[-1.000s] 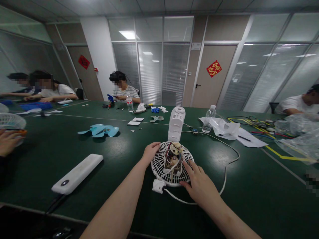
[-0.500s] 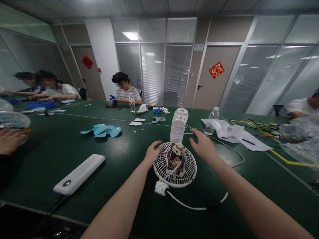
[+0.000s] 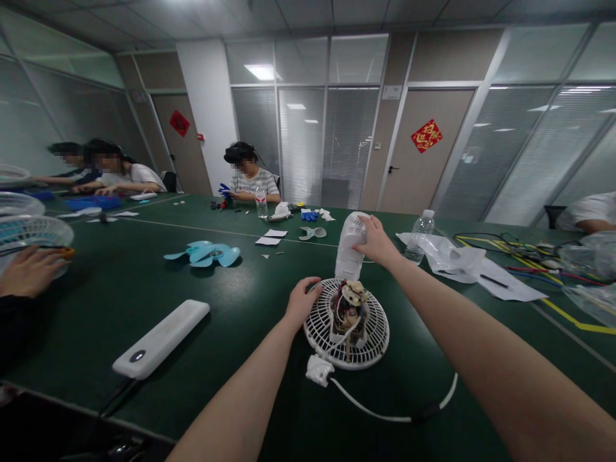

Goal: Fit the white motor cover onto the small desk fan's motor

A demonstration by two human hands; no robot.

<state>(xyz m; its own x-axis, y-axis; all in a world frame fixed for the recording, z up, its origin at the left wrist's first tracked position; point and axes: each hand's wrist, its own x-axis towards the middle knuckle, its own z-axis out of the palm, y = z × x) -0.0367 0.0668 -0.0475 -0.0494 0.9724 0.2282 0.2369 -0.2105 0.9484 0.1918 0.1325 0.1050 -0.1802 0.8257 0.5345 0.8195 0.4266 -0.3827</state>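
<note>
Head view: the white housing stands just beyond the round grille, the right hand's parted thumb and fingers touching its upper right side; whether they clamp it, I cannot tell. The left hand, thumb and fingers apart, is at the grille's far left rim.

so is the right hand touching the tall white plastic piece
Touching: the head view shows the right hand with its thumb against the near face of the tall white plastic piece and its fingers at the upper edge.
</note>
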